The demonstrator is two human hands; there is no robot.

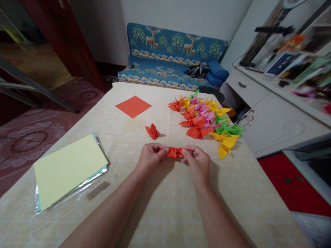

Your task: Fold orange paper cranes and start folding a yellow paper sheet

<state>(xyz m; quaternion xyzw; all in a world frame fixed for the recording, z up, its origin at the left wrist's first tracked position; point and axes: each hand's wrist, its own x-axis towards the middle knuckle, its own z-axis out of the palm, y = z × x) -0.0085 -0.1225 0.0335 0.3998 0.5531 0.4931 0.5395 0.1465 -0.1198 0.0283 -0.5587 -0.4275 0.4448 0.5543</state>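
Between my two hands is a folded red-orange paper piece [174, 152], held stretched sideways just above the table. My left hand [153, 154] pinches its left end between thumb and fingers. Its right end is pinched in my right hand [198, 157]. Part of each end is hidden by my fingers. A small red origami piece [152, 131] stands on the table just beyond my left hand. Farther back lies a flat red-orange paper square [133, 106]. To the right, several origami paper cranes [198, 128] in red, pink, yellow and green sit bunched together.
A stack of pale yellow paper [69, 168] in a clear plastic sleeve lies on the left of the cloth-covered table [165, 220]. Beyond the far edge stands a blue patterned sofa [160, 70]. A white cabinet [279, 117] with cluttered shelves is close on the right.
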